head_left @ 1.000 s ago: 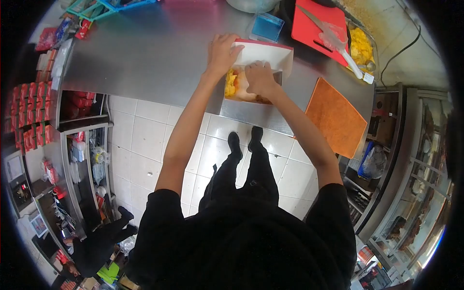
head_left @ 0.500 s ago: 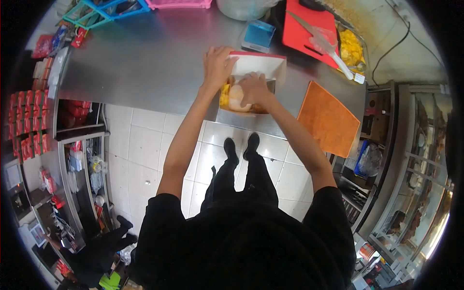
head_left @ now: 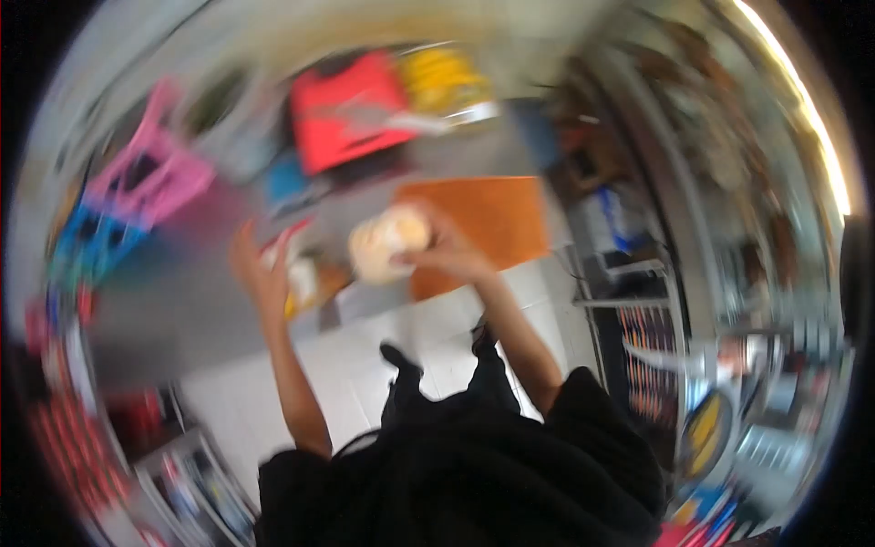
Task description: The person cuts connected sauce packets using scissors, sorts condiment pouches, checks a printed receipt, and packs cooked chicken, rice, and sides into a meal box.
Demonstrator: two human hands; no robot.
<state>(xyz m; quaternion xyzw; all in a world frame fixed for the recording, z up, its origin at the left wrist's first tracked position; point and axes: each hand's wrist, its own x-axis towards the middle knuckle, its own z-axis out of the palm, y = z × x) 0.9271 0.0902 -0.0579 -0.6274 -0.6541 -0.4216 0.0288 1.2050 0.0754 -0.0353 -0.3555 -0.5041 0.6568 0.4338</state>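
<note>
My right hand grips a pale, rounded wrapped bundle, lifted to the right of an open takeaway box and overlapping an orange cloth in this view; what the wrapping contains is blurred. The box has white inner walls and a red edge, and yellow and brown food shows inside it. At its left side is my left hand, fingers apart and thumb towards the box wall, holding nothing.
The orange cloth lies at the counter's front right. Behind are a red cutting board with a knife on it, a yellow package, a blue box and a pink basket. Shelving stands at the right.
The view has swung to the right and blurred. My right hand has come out of the box with the pale bundle and moved right; my left hand stays by the box's left side.
</note>
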